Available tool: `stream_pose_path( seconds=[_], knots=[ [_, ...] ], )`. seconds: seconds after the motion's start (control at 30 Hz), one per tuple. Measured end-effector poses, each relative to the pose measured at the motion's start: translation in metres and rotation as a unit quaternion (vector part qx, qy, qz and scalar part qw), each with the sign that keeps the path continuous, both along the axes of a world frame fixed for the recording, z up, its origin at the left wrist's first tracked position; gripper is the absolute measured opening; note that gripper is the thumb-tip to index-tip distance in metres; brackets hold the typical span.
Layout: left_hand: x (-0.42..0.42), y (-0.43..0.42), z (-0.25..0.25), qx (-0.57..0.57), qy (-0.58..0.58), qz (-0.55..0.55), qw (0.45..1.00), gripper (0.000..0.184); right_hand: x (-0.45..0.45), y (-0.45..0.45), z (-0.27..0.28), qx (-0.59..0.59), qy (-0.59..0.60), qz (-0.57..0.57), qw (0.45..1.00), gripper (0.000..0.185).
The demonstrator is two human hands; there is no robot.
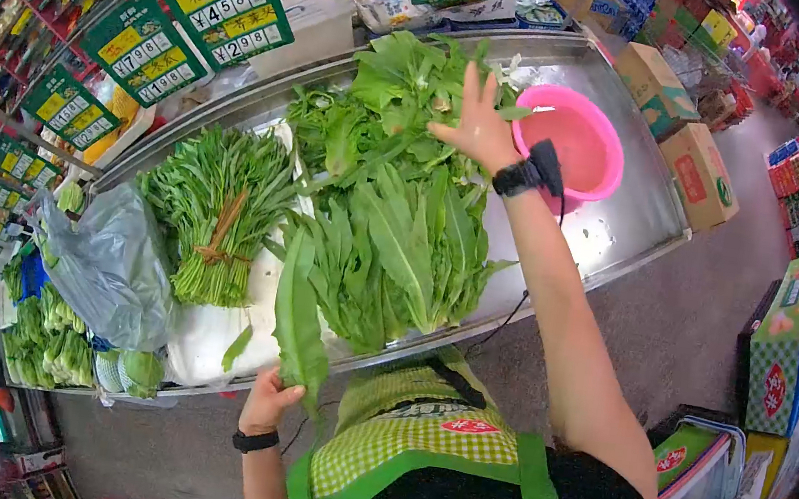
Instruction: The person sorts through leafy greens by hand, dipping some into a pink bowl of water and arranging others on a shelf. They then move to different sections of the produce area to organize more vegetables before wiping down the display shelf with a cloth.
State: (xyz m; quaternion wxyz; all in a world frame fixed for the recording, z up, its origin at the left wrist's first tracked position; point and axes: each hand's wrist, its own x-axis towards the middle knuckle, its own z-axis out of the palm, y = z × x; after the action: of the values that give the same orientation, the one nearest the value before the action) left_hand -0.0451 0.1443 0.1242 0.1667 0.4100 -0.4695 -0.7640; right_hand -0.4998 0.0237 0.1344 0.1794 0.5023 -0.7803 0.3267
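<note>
A: Which thing is the largest in front of the person?
B: It is the metal counter, which stretches across the view at a slant.
A: And what is lying on it?
B: First, the near heap of long green leaves, in the middle, close to the person's edge. Behind it, and touching it, is the far heap, more loose and mixed.
A: What stands at the sides?
B: On the left there is a tied bundle of greens with thin stems, and just beside it a crumpled plastic bag. On the right side, the pink basin is near the far heap.
A: How are the two hands?
B: The right hand is above the far heap, with its fingers spread, and no grip is seen. Whether it touches the greens, I cannot tell. The left hand is at the near edge and pinches one long leaf near its lower end.
A: Where is this leaf exactly?
B: It points away from the person, in front of the left side of the near heap.
A: And the smallest thing?
B: A small leaf, lying on the white surface to the left of the long one.
</note>
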Motion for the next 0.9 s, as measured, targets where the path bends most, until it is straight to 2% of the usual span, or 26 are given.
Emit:
stream_pose_path(
  seconds=[0.03, 0.1, 0.17, 0.2, 0.23, 0.3, 0.37, 0.43, 0.47, 0.53, 0.63, 0.7, 0.77, 0.8, 0.83, 0.9],
  knots=[
    [-0.003, 0.007, 0.0, -0.002, -0.006, -0.002, 1.0, 0.037, 0.002, 0.006, -0.014, -0.002, -0.006, -0.002, 1.0, 0.038],
    [-0.015, 0.014, -0.007, -0.043, 0.025, 0.1, 0.994, 0.035, 0.006, 0.019, -0.034, 0.076, -0.051, 0.105, 0.99, 0.044],
    [-0.027, 0.017, -0.003, -0.023, 0.036, 0.103, 0.994, 0.033, 0.025, 0.039, -0.054, 0.074, -0.128, 0.223, 0.963, 0.04],
    [-0.039, 0.015, 0.004, -0.025, 0.026, 0.131, 0.991, 0.033, 0.043, 0.058, -0.049, 0.158, -0.276, 0.257, 0.913, 0.039],
    [-0.051, 0.013, 0.008, -0.026, 0.015, 0.157, 0.987, 0.032, 0.064, 0.079, -0.041, 0.234, -0.416, 0.281, 0.833, 0.037],
    [-0.071, 0.007, 0.004, -0.037, 0.051, 0.139, 0.988, 0.03, 0.11, 0.126, -0.027, 0.232, -0.503, 0.326, 0.767, 0.033],
    [-0.097, -0.002, 0.008, -0.057, 0.075, 0.098, 0.991, 0.028, 0.152, 0.168, -0.041, 0.139, -0.601, 0.386, 0.686, 0.034],
    [-0.118, -0.007, 0.002, -0.047, 0.072, 0.031, 0.996, 0.026, 0.178, 0.203, -0.026, 0.143, -0.593, 0.32, 0.725, 0.029],
    [-0.128, -0.007, 0.002, -0.05, 0.06, -0.016, 0.997, 0.026, 0.186, 0.217, -0.022, 0.157, -0.673, 0.278, 0.668, 0.024],
    [-0.137, -0.003, -0.002, -0.049, 0.045, -0.103, 0.992, 0.026, 0.208, 0.248, -0.041, 0.072, -0.699, 0.181, 0.688, 0.02],
    [-0.147, 0.011, -0.018, -0.024, 0.089, -0.285, 0.954, 0.026, 0.237, 0.287, -0.031, -0.063, -0.697, 0.054, 0.712, 0.017],
    [-0.144, 0.022, -0.032, -0.048, 0.099, -0.302, 0.947, 0.027, 0.271, 0.319, -0.051, -0.127, -0.62, -0.024, 0.774, 0.018],
    [-0.135, 0.034, -0.027, 0.002, 0.108, -0.357, 0.928, 0.032, 0.31, 0.353, -0.052, -0.186, -0.525, -0.139, 0.819, 0.019],
    [-0.131, 0.029, -0.041, 0.002, 0.084, -0.373, 0.924, 0.033, 0.332, 0.373, -0.058, -0.218, -0.506, -0.223, 0.804, 0.019],
    [-0.127, 0.023, -0.056, -0.006, 0.06, -0.382, 0.922, 0.034, 0.356, 0.392, -0.066, -0.24, -0.515, -0.302, 0.766, 0.017],
    [-0.123, 0.024, -0.076, 0.04, 0.068, -0.374, 0.924, 0.037, 0.403, 0.439, -0.065, -0.285, -0.505, -0.407, 0.706, 0.014]
  ],
)
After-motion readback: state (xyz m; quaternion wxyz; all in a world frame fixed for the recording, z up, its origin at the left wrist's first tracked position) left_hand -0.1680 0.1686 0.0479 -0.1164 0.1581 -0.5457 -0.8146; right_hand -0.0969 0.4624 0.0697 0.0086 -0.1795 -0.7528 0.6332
